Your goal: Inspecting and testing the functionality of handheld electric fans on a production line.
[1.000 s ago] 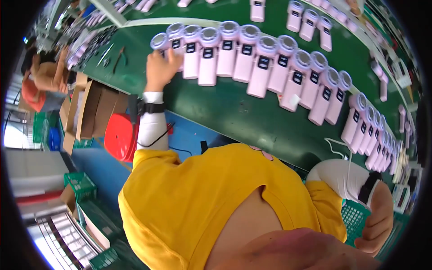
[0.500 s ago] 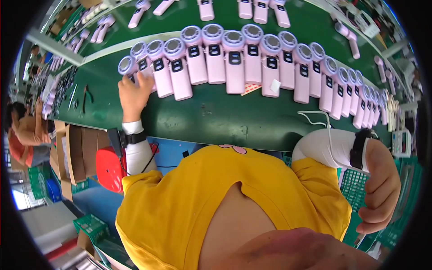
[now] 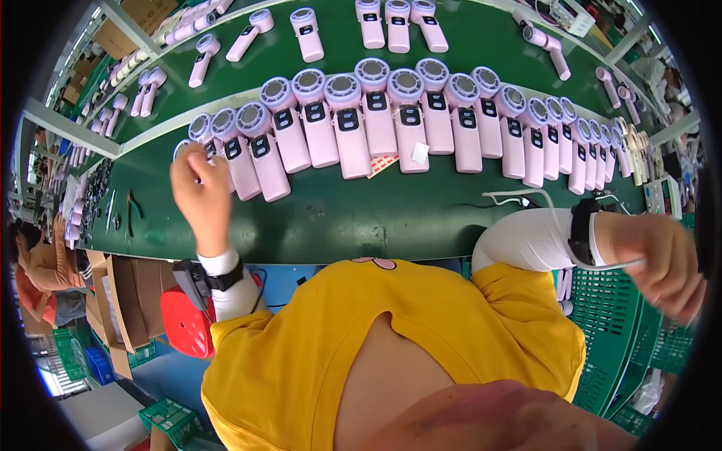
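A long curved row of pink handheld fans (image 3: 344,124) lies on the green worktable (image 3: 338,218), their round heads pointing away from me and their dark display panels facing up. My left hand (image 3: 201,195) is at the row's left end, its fingers curled over the last fan (image 3: 180,147); most of that fan is hidden beneath them. Out past the table's right edge, my right hand (image 3: 662,263) is closed and slightly smeared by motion. A white cable (image 3: 556,218) runs from the table across my right wrist into that hand; its end cannot be seen.
More pink fans (image 3: 307,34) lie on the table's far strip behind a pale rail (image 3: 248,98). Pliers (image 3: 134,210) rest at left. A white label (image 3: 420,153) sits on one fan. Below are a red stool (image 3: 184,323), cardboard box (image 3: 131,301) and green crate (image 3: 602,323). Others sit at left.
My right hand has risen and swung outward to the right, drawing the cable with it. My left hand stays at the row's left end. The whole view has shifted slightly.
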